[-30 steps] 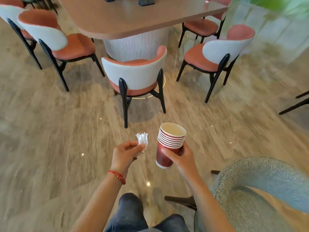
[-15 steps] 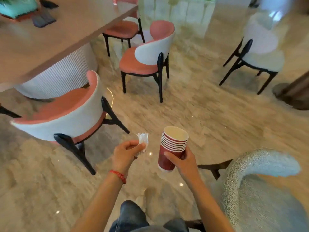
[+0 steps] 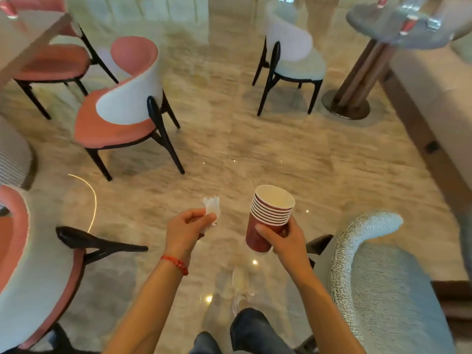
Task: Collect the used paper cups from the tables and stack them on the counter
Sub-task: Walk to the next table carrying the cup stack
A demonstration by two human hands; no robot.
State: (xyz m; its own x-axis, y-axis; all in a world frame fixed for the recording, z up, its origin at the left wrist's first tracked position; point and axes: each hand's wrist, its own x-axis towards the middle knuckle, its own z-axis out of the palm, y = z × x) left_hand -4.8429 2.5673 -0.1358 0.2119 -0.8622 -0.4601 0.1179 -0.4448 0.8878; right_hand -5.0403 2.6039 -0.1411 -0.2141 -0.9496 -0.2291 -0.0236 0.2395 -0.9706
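Observation:
My right hand [image 3: 286, 238] grips a stack of several nested red paper cups [image 3: 268, 215] with white rims, held upright and slightly tilted over the floor. A crumpled white napkin [image 3: 211, 208] sticks up from the pinched fingers of my left hand [image 3: 186, 229], which hangs level with the cups, about a hand's width to their left. A red cord bracelet sits on my left wrist. Far off at the top right, a small round grey table [image 3: 378, 24] carries a blurred red item that may be a cup [image 3: 408, 25].
Pink and white chairs [image 3: 122, 108] stand left, by a wooden table corner [image 3: 28, 34]. A pale chair [image 3: 293, 62] and the round table's wooden pedestal [image 3: 357, 80] lie ahead. A grey textured chair [image 3: 370, 277] is close at my right. A beige bench [image 3: 439, 103] runs along the right.
The view has swung right: the big wooden table and pink chairs slid left, and the pale chair, round table and bench came into sight. Both hands keep their holds.

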